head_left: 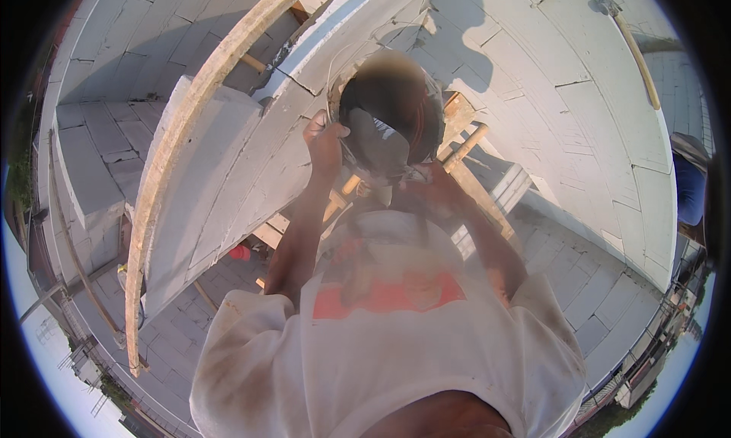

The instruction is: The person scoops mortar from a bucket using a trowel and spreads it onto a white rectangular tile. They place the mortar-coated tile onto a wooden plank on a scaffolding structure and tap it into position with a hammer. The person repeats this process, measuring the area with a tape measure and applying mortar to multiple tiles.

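A dark, round bucket (436, 111) is tipped so that its mouth faces me, in front of my chest. The fingers of my left hand (326, 137) are closed on its left rim. Low on the right side of the mouth is my right hand (432, 183), blurred and curled, its fingers partly hidden. Whether it grips the bucket or a tool handle does not show. Inside the bucket, a flat grey blade (377, 140) that looks like a trowel's leans toward the near rim. The bucket's deeper inside is dark and blurred.
Pale block walls (586, 118) rise on both sides. A long wooden board (171, 149) stands at the left. Wooden poles and planks (476, 183) lie below the bucket. A red object (240, 252) is low left, and a long-handled tool (636, 50) rests at the upper right.
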The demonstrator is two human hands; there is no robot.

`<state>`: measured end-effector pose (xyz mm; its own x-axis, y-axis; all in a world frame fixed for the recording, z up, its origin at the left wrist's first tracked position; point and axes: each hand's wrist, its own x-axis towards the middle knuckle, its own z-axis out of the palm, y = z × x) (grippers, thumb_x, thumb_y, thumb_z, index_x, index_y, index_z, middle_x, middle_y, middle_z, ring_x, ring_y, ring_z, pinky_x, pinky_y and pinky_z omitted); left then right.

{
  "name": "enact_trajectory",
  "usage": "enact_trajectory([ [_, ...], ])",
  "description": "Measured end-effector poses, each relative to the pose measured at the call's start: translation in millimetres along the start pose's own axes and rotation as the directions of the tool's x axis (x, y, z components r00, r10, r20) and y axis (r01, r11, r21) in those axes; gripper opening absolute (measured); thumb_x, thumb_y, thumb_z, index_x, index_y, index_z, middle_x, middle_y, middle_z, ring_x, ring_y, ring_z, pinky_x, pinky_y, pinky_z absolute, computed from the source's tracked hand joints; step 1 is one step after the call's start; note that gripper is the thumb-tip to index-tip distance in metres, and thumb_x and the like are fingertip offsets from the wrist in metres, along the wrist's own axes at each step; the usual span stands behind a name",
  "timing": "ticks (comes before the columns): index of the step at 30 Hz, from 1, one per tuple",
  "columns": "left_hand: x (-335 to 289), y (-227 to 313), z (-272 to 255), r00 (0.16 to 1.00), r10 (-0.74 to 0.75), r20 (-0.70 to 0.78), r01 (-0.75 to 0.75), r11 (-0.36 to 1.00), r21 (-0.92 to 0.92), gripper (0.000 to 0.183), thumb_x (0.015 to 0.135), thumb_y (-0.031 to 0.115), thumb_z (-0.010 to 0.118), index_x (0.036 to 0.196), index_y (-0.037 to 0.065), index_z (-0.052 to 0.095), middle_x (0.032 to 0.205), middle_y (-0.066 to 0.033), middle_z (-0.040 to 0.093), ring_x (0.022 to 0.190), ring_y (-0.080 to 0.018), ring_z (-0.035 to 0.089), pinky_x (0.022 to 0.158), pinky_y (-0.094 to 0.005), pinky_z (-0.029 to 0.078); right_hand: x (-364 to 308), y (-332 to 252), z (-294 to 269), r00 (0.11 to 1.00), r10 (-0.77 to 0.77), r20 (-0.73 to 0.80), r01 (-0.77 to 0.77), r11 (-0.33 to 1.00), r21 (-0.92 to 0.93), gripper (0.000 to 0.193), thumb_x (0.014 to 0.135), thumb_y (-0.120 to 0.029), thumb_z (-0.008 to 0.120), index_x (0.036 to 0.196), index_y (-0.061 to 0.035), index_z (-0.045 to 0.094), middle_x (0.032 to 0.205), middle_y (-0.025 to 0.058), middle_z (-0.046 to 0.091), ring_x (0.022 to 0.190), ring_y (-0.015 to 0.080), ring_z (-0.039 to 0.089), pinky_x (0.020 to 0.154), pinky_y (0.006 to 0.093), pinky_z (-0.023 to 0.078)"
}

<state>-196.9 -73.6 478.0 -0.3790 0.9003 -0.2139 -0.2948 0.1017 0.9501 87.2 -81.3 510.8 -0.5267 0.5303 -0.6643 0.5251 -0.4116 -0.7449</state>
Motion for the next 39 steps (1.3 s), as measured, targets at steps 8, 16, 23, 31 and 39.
enact_trajectory([
  [8,-32,-50,-7,0.935,-0.259,-0.244,0.229,0.962,-0.146,0.033,0.077,-0.008,0.057,0.106,-0.002,0.07,0.094,-0.0047,0.073,0.081,-0.0148,0.066,0.079,-0.0286,0.054,34,-23,-38,0.986,-0.136,-0.093,0.159,0.935,0.316,0.027,0.104,-0.026,0.065,0.106,0.0007,0.067,0.063,0.0008,0.054,0.043,0.0097,0.049,0.04,0.0285,0.04],
  [16,-79,-111,-49,0.934,-0.083,-0.348,0.189,0.941,0.282,0.021,0.078,0.001,0.064,0.099,0.001,0.069,0.093,-0.0075,0.07,0.085,-0.0215,0.065,0.079,-0.0371,0.051,148,-103,-159,0.856,-0.388,-0.342,0.502,0.782,0.37,0.025,0.104,-0.022,0.062,0.115,-0.0013,0.071,0.073,0.0023,0.056,0.05,0.013,0.051,0.047,0.0305,0.041],
  [23,-104,-118,-47,0.933,0.278,-0.229,-0.108,0.822,0.559,0.015,0.095,0.013,0.059,0.09,0.003,0.07,0.095,-0.0161,0.07,0.089,-0.0308,0.066,0.079,-0.0438,0.051,266,-140,-216,0.478,-0.627,-0.616,0.635,0.731,-0.251,0.021,0.103,-0.02,0.067,0.113,-0.0017,0.066,0.078,0.0079,0.062,0.058,0.0191,0.061,0.055,0.0353,0.05],
  [31,-90,-73,-20,0.896,-0.083,-0.437,0.09,0.996,-0.004,0.001,0.081,0.006,0.063,0.082,0.005,0.063,0.074,0.0025,0.06,0.067,-0.0095,0.056,0.062,-0.0286,0.045,227,-59,-149,0.497,-0.781,-0.378,0.318,0.569,-0.758,0.031,0.095,-0.016,0.073,0.122,-0.0041,0.062,0.111,0.0229,0.07,0.096,0.0468,0.07,0.083,0.0531,0.058],
  [39,-82,-73,-34,0.844,-0.275,-0.46,0.235,0.961,-0.143,0.019,0.073,-0.003,0.062,0.091,0.002,0.069,0.084,-0.0004,0.068,0.073,-0.0129,0.06,0.069,-0.0287,0.047,223,-91,-116,0.424,-0.814,-0.398,0.405,0.564,-0.72,0.039,0.094,-0.017,0.073,0.128,-0.0044,0.06,0.12,0.0224,0.068,0.103,0.0463,0.069,0.083,0.0537,0.058],
])
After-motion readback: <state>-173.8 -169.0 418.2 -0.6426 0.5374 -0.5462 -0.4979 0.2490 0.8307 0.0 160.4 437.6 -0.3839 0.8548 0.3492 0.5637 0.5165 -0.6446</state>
